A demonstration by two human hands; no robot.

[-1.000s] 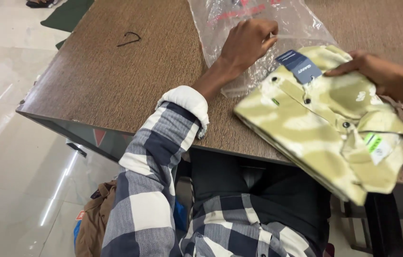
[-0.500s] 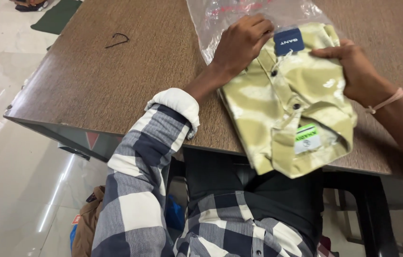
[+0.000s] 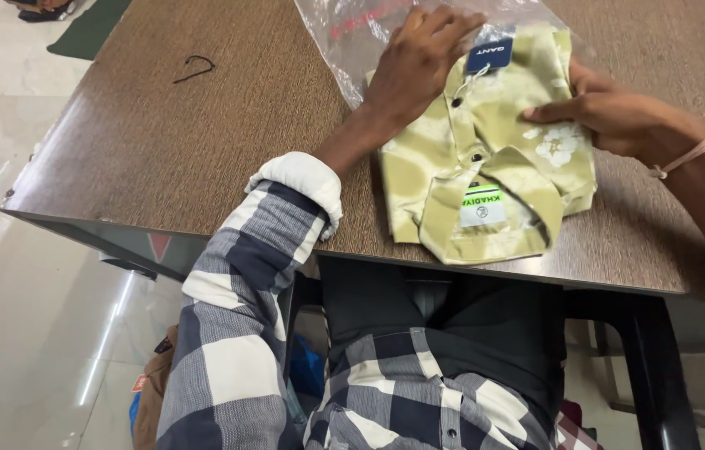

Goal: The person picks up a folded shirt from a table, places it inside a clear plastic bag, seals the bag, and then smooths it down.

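A folded olive-green shirt (image 3: 494,167) with pale flower print, dark buttons, a blue hang tag and a green-and-white collar label lies on the brown wooden table (image 3: 202,133). Its far end sits at the mouth of a clear plastic bag (image 3: 352,33). My left hand (image 3: 419,62) grips the bag's opening beside the shirt's left edge. My right hand (image 3: 598,112), a pink band on its wrist, clasps the shirt's right side. My sleeve is checked navy, grey and white, rolled at the cuff.
A small dark hook-shaped piece (image 3: 194,67) lies on the table at the far left. The table's front edge runs just over my lap. A brown bag (image 3: 152,400) rests on the shiny tiled floor at my left. A green mat (image 3: 90,29) lies beyond.
The shirt has turned from a slant and slid away from me, its far end going into the bag's mouth. Both hands moved forward with it.
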